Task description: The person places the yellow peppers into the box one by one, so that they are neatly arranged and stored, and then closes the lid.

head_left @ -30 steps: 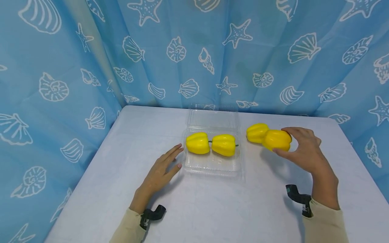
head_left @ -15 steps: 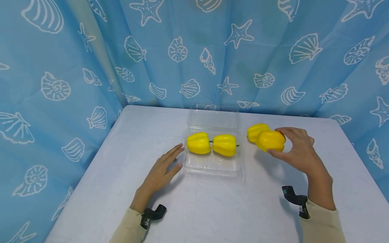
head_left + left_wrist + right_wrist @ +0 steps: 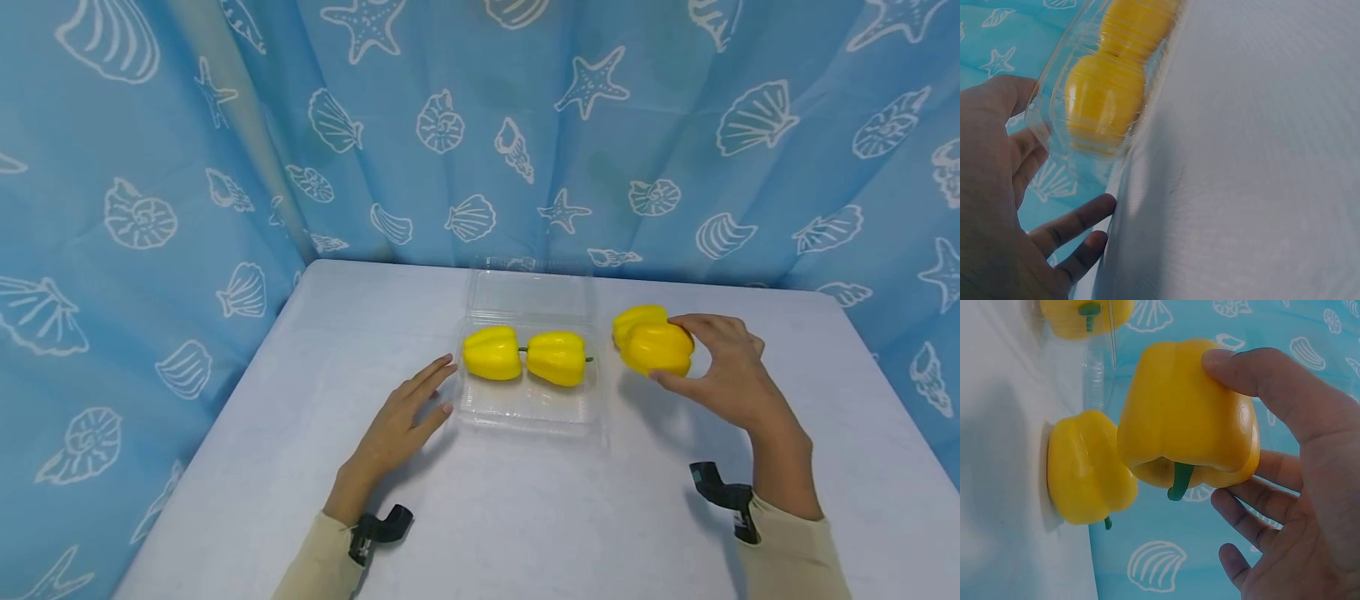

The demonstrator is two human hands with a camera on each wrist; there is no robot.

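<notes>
Yellow bell pepper (image 3: 654, 348), pinched between thumb and fingers of the right hand (image 3: 726, 375), is held above the white table (image 3: 540, 508). The clear plastic clamshell (image 3: 525, 408) is set to its left; the stem end is turned rightward, away from it. The left hand (image 3: 393, 425), loosely spread, is placed nearer, at the clamshell's left edge; whether contact is made cannot be told.

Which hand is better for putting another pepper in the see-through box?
Probably the right hand: it grips a yellow pepper beside the clear box. The left hand holds no pepper.
</notes>
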